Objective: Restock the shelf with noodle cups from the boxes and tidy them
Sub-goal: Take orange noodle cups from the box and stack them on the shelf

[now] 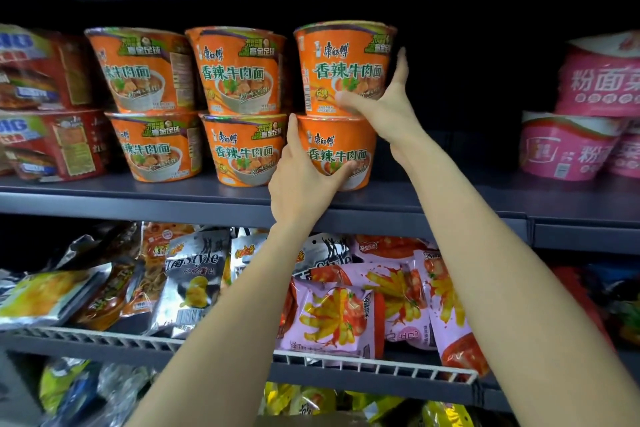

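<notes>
Orange noodle cups stand two high in three stacks on the grey shelf (pixel 450 198). My right hand (pixel 388 100) grips the upper cup (pixel 343 55) of the right stack, thumb across its front and fingers up its right side. My left hand (pixel 301 180) grips the lower cup (pixel 346 146) of the same stack, thumb under its front and a finger up its left side. The middle stack (pixel 239 107) and the left stack (pixel 145 104) stand close beside it.
Red noodle cups (pixel 45 107) stand stacked at the far left, pink noodle cups (pixel 585 128) at the far right, with bare shelf between them and my stack. Below, a wire-fronted shelf (pixel 381 367) holds snack bags.
</notes>
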Demonstrator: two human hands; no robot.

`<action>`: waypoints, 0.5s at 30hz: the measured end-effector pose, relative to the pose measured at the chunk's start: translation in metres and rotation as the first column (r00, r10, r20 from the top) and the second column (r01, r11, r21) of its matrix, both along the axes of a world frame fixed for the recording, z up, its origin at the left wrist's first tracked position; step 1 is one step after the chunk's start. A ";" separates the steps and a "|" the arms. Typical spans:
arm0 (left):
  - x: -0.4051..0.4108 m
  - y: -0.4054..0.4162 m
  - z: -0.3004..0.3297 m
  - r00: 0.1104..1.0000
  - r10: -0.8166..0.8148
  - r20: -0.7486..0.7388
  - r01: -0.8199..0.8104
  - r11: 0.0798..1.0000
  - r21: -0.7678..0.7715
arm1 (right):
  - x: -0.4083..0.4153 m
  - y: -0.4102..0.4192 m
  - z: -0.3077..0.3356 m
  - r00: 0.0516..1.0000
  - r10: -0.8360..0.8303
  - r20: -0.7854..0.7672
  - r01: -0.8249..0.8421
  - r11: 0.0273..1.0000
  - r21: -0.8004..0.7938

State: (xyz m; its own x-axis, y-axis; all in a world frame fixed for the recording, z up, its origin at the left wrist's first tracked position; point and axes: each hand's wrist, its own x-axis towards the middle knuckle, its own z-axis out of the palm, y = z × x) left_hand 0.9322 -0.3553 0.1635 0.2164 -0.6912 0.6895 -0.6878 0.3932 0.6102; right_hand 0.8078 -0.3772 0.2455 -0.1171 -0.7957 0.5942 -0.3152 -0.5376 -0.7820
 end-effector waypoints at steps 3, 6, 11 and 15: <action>0.000 0.001 -0.001 1.000 0.029 -0.006 -0.029 0.999 -0.017 | 0.009 -0.002 -0.002 0.994 -0.089 -0.061 0.086 0.995 -0.049; -0.001 0.001 -0.002 0.999 0.045 -0.006 -0.045 0.999 -0.018 | 0.016 -0.006 -0.008 0.979 -0.184 -0.093 0.173 0.978 -0.114; -0.002 0.002 -0.003 0.996 0.086 0.024 -0.084 0.996 -0.042 | 0.014 -0.006 -0.018 0.991 -0.115 -0.062 0.104 0.982 -0.159; -0.002 0.000 -0.006 0.992 0.121 0.038 -0.118 0.990 -0.081 | 0.004 -0.002 -0.040 0.997 -0.033 -0.071 0.019 0.983 -0.182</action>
State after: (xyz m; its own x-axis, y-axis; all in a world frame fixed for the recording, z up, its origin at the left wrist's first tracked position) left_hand 0.9299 -0.3555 0.1578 0.2633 -0.6056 0.7509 -0.7574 0.3523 0.5497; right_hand 0.8116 -0.3789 0.2056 -0.0872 -0.6712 0.7362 -0.3838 -0.6593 -0.6466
